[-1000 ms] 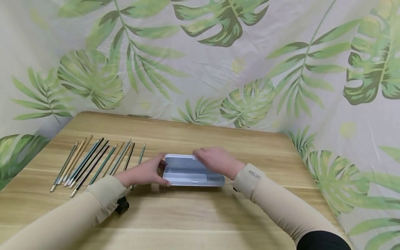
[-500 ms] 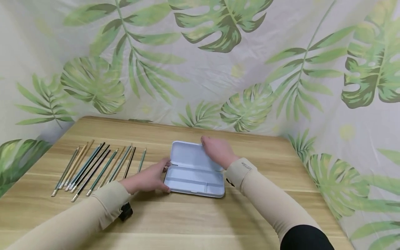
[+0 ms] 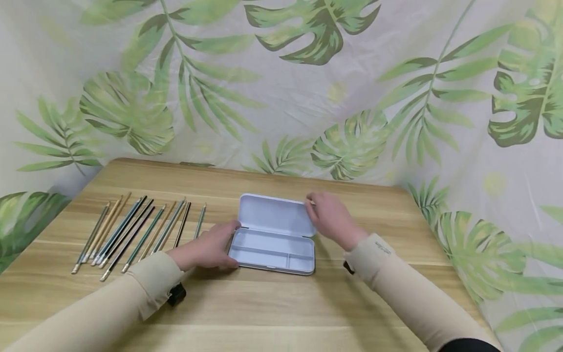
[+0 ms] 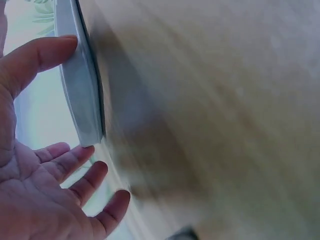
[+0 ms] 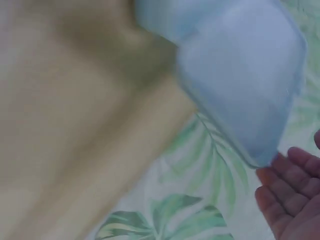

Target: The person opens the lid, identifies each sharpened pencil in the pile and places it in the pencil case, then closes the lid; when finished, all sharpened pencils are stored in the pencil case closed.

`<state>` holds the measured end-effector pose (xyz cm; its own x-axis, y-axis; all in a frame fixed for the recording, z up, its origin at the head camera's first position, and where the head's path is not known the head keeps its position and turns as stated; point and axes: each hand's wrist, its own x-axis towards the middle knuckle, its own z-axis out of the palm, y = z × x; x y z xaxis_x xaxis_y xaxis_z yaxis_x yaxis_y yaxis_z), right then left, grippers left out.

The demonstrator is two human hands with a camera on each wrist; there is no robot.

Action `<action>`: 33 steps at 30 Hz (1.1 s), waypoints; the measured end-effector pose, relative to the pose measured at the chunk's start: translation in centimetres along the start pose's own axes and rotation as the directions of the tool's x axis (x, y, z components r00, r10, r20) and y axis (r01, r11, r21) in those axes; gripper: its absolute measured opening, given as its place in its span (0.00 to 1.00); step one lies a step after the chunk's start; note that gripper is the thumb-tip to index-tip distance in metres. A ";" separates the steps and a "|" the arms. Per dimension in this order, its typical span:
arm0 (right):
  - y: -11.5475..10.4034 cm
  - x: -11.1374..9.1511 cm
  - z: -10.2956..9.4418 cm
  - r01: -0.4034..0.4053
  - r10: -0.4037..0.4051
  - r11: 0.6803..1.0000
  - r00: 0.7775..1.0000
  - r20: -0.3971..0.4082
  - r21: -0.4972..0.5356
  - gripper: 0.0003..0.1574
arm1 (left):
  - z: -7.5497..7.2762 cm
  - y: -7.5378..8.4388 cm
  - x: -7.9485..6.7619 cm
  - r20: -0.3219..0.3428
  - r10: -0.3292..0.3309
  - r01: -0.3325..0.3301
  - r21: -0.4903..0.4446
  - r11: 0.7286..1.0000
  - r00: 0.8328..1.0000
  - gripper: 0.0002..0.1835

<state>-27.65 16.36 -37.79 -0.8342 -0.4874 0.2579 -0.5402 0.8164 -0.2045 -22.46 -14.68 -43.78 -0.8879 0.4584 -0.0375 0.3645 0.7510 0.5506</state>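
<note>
A light-blue pencil case (image 3: 272, 249) lies on the table with its lid (image 3: 277, 215) swung back, showing a long divider and a small compartment at its right. My left hand (image 3: 208, 247) holds the case at its left end, thumb on the front side and fingers towards the back; in the left wrist view the case's side wall (image 4: 82, 95) is under that thumb. My right hand (image 3: 332, 217) is at the lid's upper right corner. In the right wrist view its fingers (image 5: 280, 192) are extended, fingertips right at the edge of the lid (image 5: 245, 75).
Several pencils (image 3: 127, 239) lie side by side left of the case, in green, natural wood, blue and black. One green pencil (image 3: 200, 220) lies apart, near my left hand. The wooden table (image 3: 272, 313) backs onto a leaf-print cloth (image 3: 281, 98).
The pencil case's lid has swung from partly raised to fully back. My right hand has moved right along the lid to its corner; my left hand stays at the left end.
</note>
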 end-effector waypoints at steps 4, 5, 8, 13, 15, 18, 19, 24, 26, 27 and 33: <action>0.0 -3.4 0.2 0.051 -0.048 0.996 0.998 0.042 -0.069 0.31 | -0.4 0.4 -0.6 0.008 -0.039 0.038 0.099 0.994 0.999 0.52; -0.1 -4.0 0.3 0.059 -0.056 0.996 0.997 0.048 -0.072 0.34 | -0.4 0.5 -0.7 0.012 -0.048 0.046 0.130 0.990 0.999 0.52; -0.2 -4.7 0.4 0.053 -0.051 0.998 0.996 0.072 -0.034 0.40 | -0.5 0.6 -1.1 0.008 -0.047 0.044 0.193 0.980 0.999 0.51; -0.1 -3.8 0.4 0.038 -0.044 0.998 0.988 0.147 0.044 0.43 | -0.5 0.6 -1.2 -0.004 -0.028 0.028 0.199 0.980 1.000 0.52; 0.0 -3.3 0.5 0.046 -0.054 0.998 0.984 0.171 0.049 0.43 | -0.5 0.6 -1.2 -0.008 -0.032 0.033 0.207 0.978 0.999 0.54; 0.2 -2.8 0.9 0.038 -0.047 0.998 0.981 0.186 0.053 0.44 | -0.5 0.5 -1.0 -0.013 -0.044 0.046 0.219 0.975 0.999 0.55; 0.2 -2.8 1.0 0.025 -0.034 0.998 0.982 0.185 0.051 0.44 | -0.5 0.5 -1.0 -0.014 -0.049 0.051 0.221 0.974 0.999 0.55; -0.2 -3.8 1.8 -0.034 0.031 0.999 0.983 0.179 0.013 0.45 | -1.0 0.6 -1.0 -0.020 -0.064 0.066 0.222 0.973 0.998 0.54; -0.4 -4.4 2.4 -0.038 0.043 0.999 0.973 0.228 -0.026 0.48 | -1.2 0.5 -1.1 -0.023 -0.070 0.074 0.228 0.971 0.997 0.54; -0.5 -4.6 2.7 -0.031 0.043 0.998 0.964 0.261 -0.049 0.50 | -1.3 0.4 -1.1 -0.022 -0.074 0.077 0.233 0.969 0.997 0.54; -1.0 -5.8 4.5 0.059 0.022 0.979 0.920 0.391 -0.194 0.57 | -1.2 -0.1 -1.3 -0.023 -0.076 0.079 0.231 0.970 0.997 0.55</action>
<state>-22.77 17.02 -43.36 -0.8228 -0.5518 -0.1359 -0.5568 0.8307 -0.0015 -21.73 -15.93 -42.76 -0.9193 0.3890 -0.0599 0.3479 0.8744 0.3382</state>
